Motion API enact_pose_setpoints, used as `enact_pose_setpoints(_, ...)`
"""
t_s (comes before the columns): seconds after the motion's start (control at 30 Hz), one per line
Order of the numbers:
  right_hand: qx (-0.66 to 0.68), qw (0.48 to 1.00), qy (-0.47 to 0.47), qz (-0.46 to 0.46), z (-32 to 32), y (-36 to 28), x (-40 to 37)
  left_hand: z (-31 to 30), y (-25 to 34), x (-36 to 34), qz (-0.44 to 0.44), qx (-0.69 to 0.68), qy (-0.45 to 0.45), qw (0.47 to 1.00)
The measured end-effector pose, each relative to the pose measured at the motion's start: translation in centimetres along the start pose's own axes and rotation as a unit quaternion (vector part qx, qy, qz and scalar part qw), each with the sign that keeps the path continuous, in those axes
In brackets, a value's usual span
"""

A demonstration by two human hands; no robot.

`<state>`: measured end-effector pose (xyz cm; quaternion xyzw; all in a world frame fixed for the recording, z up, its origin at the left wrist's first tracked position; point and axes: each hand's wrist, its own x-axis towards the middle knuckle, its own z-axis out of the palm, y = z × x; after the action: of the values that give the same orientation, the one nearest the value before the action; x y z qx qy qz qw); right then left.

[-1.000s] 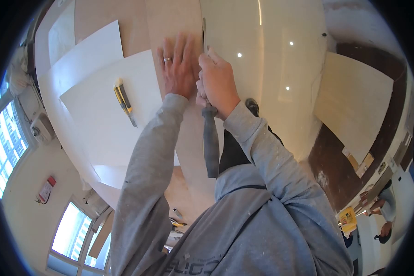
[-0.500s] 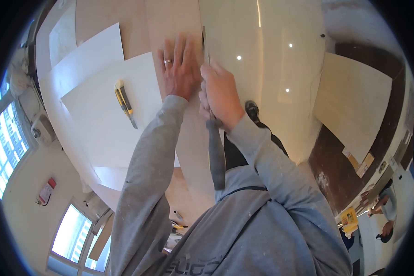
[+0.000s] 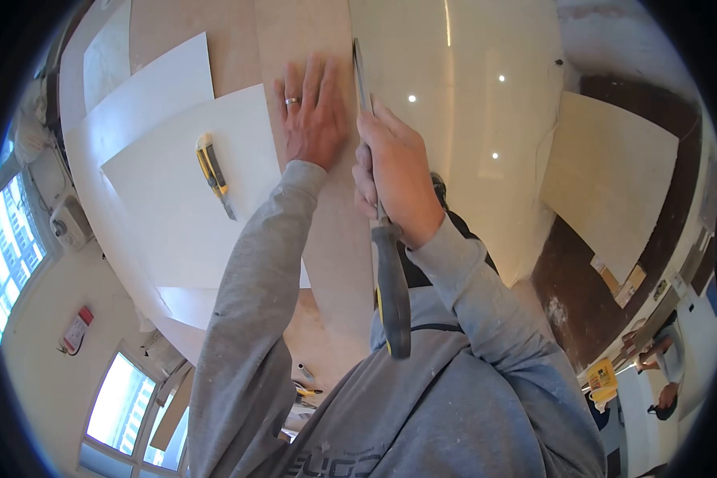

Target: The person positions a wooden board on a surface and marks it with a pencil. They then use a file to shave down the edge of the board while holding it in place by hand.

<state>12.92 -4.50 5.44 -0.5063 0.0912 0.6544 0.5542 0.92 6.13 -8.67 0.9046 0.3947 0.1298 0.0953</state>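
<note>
My right hand point(image 3: 400, 169) is closed round the metal blade of a file point(image 3: 393, 291). The file's grey and yellow handle points back toward my body, and its tip lies along the edge of a wooden board point(image 3: 331, 239). My left hand point(image 3: 314, 111), with a ring on one finger, lies flat on that board, fingers stretched out beside the edge. To its left, a yellow and black utility knife point(image 3: 215, 174) with its blade out rests on a white sheet point(image 3: 167, 215).
Another white sheet point(image 3: 171, 80) lies farther up the work surface. Beyond the board's right edge is a shiny pale floor point(image 3: 470, 119). A large pale panel point(image 3: 613, 175) lies at the right. Another person point(image 3: 668, 362) is at the far right, near a yellow container point(image 3: 602, 381).
My right hand has moved right and slightly back toward my body with the file. More of the blade shows above it. My left hand stays flat on the board.
</note>
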Motion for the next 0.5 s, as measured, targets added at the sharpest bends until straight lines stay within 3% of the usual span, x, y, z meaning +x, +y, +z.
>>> enact_pose_setpoints(0.13, 0.006, 0.999, 0.028, 0.015, 1.2, 0.1, -0.3, -0.1, 0.0, 0.2, -0.002, 0.000, 0.000, 1.000)
enact_pose_setpoints(0.27, -0.043, 0.997, 0.020, -0.054, -0.1, 3.3, 4.6, -0.3, 0.0, -0.1, -0.006, 0.015, -0.013, 1.000)
enact_pose_setpoints(0.33, -0.003, 1.000, 0.025, 0.001, 0.3, 1.4, 3.7, -0.2, 0.0, -0.2, -0.004, 0.024, -0.012, 1.000)
enact_pose_setpoints(0.5, -0.039, 0.999, 0.026, 0.010, 1.3, 0.3, -0.6, -0.1, -0.2, -0.1, 0.002, -0.006, 0.006, 1.000)
